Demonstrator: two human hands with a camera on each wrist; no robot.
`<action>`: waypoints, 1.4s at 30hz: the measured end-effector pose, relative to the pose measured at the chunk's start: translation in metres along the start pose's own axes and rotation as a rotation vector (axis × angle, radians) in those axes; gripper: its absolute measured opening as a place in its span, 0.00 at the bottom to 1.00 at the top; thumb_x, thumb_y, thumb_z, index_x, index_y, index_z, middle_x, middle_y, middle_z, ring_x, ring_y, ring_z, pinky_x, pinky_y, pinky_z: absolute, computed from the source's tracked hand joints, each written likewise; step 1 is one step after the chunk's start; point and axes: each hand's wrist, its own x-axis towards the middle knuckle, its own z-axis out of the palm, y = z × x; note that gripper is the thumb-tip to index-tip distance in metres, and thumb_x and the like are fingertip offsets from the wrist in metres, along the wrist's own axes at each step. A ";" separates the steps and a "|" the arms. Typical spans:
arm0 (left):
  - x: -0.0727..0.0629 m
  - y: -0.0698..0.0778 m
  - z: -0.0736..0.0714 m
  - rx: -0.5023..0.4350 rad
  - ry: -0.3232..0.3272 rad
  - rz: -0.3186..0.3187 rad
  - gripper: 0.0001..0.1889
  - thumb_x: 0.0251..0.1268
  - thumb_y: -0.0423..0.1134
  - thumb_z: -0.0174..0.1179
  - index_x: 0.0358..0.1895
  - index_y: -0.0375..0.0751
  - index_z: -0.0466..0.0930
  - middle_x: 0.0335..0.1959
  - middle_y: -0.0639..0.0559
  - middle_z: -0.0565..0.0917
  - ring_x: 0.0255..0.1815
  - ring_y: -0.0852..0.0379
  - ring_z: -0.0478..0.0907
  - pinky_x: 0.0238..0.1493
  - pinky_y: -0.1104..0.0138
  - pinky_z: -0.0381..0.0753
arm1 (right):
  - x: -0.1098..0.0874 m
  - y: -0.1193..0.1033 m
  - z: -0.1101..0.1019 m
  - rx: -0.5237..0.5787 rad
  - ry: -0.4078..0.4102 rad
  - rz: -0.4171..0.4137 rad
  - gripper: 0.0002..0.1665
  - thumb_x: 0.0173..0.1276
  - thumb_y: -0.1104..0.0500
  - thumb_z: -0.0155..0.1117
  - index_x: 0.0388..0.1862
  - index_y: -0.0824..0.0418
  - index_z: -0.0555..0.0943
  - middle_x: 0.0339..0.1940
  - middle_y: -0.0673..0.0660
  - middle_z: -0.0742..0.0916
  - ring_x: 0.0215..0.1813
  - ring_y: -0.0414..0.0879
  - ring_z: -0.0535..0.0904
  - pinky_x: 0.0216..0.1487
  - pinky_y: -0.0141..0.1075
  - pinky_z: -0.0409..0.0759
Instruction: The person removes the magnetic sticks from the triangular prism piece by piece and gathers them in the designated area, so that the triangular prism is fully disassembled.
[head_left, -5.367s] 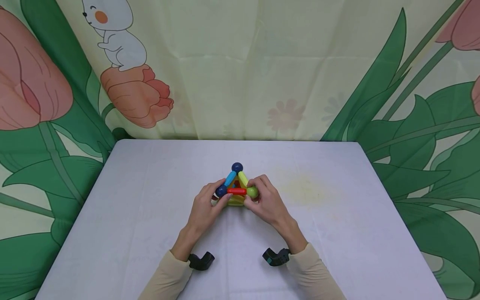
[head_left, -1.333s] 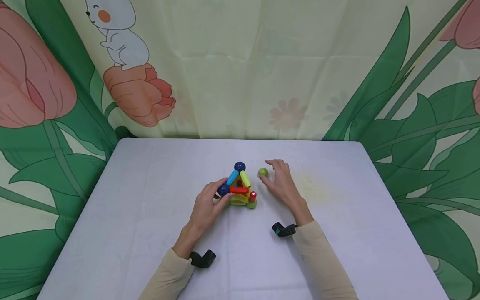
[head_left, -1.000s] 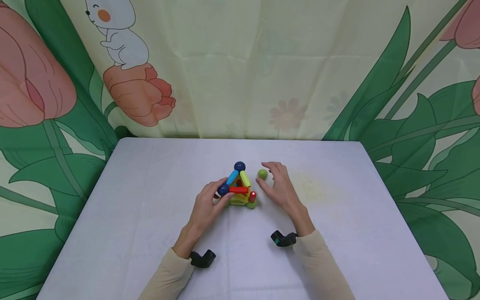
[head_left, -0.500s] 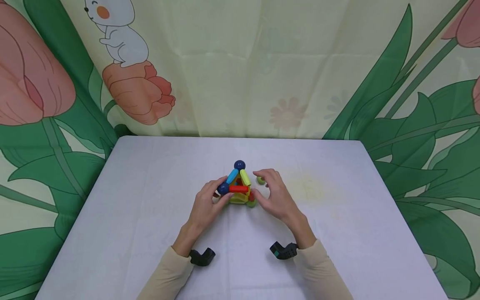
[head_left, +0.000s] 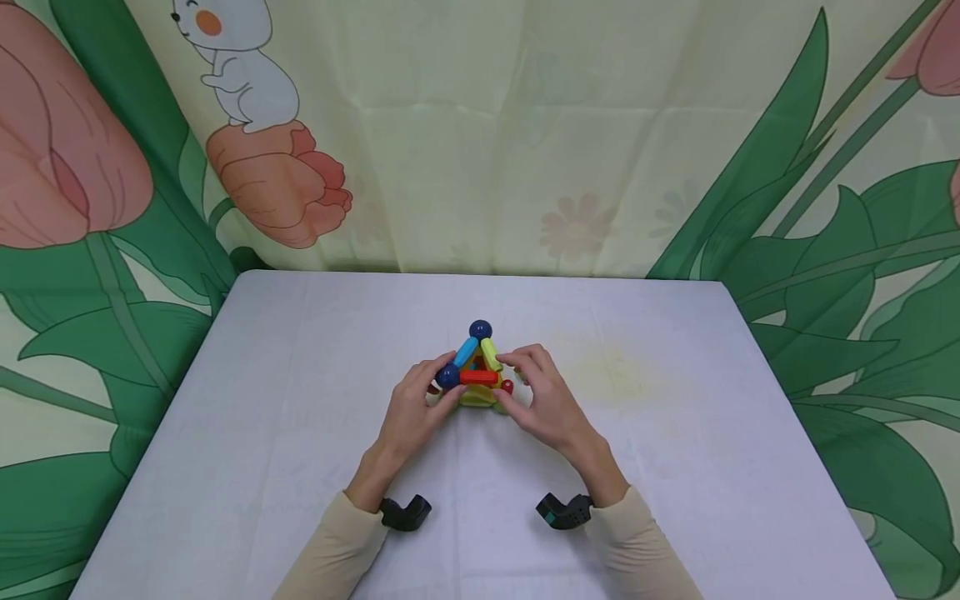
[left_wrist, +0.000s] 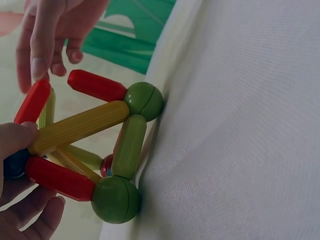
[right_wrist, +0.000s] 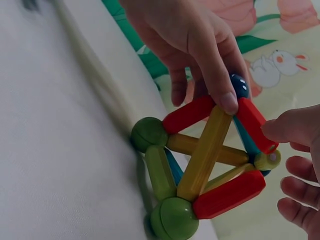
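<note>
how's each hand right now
Left hand: closed, holding a blue ball.
Right hand: open, thumb at the end of a red stick.

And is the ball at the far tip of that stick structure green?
No, the head view shows the far-tip ball is dark blue.

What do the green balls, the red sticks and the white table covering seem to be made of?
Green balls: probably hard plastic, with a slight sheen; a fine seam line runs around them.
Red sticks: likely plastic too, smooth with faceted sides, though painted wood remains possible.
White table covering: apparently woven cloth, matt; fine weave and soft creases show.
</note>
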 end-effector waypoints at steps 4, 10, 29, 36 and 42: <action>0.000 0.000 -0.001 0.002 0.007 0.018 0.29 0.63 0.40 0.70 0.67 0.43 0.75 0.53 0.44 0.84 0.46 0.53 0.80 0.42 0.64 0.85 | 0.003 0.000 0.005 -0.002 0.018 -0.070 0.29 0.57 0.60 0.79 0.58 0.63 0.80 0.49 0.56 0.78 0.50 0.46 0.74 0.44 0.35 0.81; 0.001 -0.001 0.000 0.001 0.021 0.063 0.28 0.62 0.38 0.69 0.66 0.40 0.75 0.52 0.43 0.85 0.45 0.52 0.81 0.41 0.63 0.86 | 0.010 -0.004 0.014 -0.075 0.061 -0.220 0.25 0.56 0.61 0.79 0.52 0.64 0.84 0.48 0.58 0.81 0.49 0.48 0.73 0.42 0.33 0.79; 0.001 -0.002 -0.001 -0.028 0.024 0.089 0.27 0.62 0.35 0.69 0.65 0.38 0.76 0.51 0.43 0.85 0.43 0.53 0.80 0.39 0.63 0.86 | 0.025 -0.015 0.023 -0.240 0.066 -0.316 0.17 0.57 0.57 0.78 0.46 0.59 0.88 0.42 0.53 0.90 0.38 0.46 0.73 0.37 0.32 0.72; 0.001 -0.002 -0.001 -0.033 0.024 0.089 0.26 0.62 0.34 0.68 0.65 0.38 0.76 0.51 0.43 0.85 0.44 0.53 0.80 0.40 0.62 0.86 | 0.026 -0.018 0.024 -0.233 0.059 -0.284 0.15 0.58 0.55 0.77 0.43 0.59 0.88 0.39 0.52 0.88 0.38 0.46 0.72 0.37 0.33 0.72; 0.001 -0.002 -0.001 -0.044 0.024 0.087 0.27 0.62 0.35 0.69 0.65 0.38 0.76 0.51 0.43 0.85 0.45 0.52 0.81 0.40 0.61 0.86 | 0.027 -0.020 0.024 -0.225 0.039 -0.257 0.13 0.59 0.56 0.74 0.43 0.58 0.87 0.39 0.52 0.87 0.39 0.45 0.72 0.38 0.34 0.72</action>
